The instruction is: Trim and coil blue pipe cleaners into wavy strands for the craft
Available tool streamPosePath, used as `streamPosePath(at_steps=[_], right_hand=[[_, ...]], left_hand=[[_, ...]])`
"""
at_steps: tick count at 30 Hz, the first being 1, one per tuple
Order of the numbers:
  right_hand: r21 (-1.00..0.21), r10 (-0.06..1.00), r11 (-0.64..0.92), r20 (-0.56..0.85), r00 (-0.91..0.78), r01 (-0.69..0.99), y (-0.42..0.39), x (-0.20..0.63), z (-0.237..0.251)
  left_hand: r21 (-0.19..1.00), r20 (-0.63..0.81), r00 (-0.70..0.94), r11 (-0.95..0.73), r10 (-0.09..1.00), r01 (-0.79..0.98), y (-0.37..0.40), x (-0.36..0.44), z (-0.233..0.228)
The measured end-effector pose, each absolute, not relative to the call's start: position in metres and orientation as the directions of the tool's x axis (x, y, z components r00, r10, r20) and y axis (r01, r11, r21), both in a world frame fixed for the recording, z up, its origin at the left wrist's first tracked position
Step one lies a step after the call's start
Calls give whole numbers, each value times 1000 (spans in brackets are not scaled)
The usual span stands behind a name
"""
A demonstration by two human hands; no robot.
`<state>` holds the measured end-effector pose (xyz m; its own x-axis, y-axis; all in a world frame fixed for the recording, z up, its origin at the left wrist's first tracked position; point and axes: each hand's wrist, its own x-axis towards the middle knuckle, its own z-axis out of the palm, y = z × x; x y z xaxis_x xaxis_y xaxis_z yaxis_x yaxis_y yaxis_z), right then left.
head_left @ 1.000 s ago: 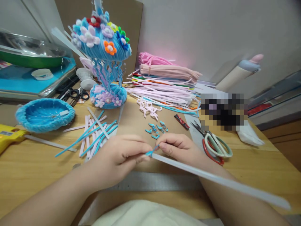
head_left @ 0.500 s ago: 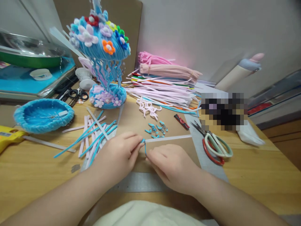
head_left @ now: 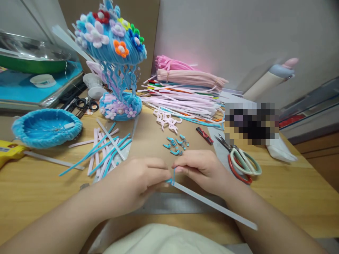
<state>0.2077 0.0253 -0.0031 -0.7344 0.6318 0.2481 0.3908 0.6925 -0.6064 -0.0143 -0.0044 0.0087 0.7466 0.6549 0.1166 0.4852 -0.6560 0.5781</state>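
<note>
My left hand (head_left: 135, 185) pinches the end of a translucent glue stick (head_left: 212, 204) that runs down to the right over my right forearm. My right hand (head_left: 202, 168) grips a short blue pipe cleaner (head_left: 172, 176) looped around the stick's end between my two hands. Several small curled blue pieces (head_left: 176, 144) lie just beyond my fingers on brown cardboard (head_left: 148, 134). Loose blue and white pipe cleaners (head_left: 106, 150) lie to the left.
A blue pipe-cleaner mushroom with flowers (head_left: 115, 53) stands at the back. A blue woven bowl (head_left: 46, 127) and yellow glue gun (head_left: 9, 151) sit left. Scissors (head_left: 242, 162) lie right. Bundles of pink pipe cleaners (head_left: 185, 88) are piled behind. A metal ruler (head_left: 174, 203) lies under my hands.
The glue stick swung from pointing right across the table to pointing down-right toward me. My right hand rose and moved over the blue pipe cleaner, winding it round the stick's end.
</note>
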Motion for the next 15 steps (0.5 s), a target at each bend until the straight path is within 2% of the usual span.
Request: streamPosePath(at_steps=[3, 7, 9, 11, 15], right_hand=[[-598, 638, 688, 228, -736, 411, 24, 206, -1], [-437, 610, 769, 284, -739, 467, 16, 198, 0], [-328, 602, 791, 273, -750, 516, 9, 192, -1], [-260, 608, 792, 247, -755, 553, 3, 188, -3], [-266, 648, 761, 273, -711, 591, -4, 189, -4]], left_hand=[[758, 183, 643, -524, 743, 389, -3, -12, 12], [831, 145, 373, -317, 917, 457, -2, -7, 9], [779, 135, 297, -286, 945, 558, -2, -6, 5], [674, 175, 295, -333, 939, 659, -4, -5, -1], [444, 194, 405, -448, 893, 776, -8, -6, -6]])
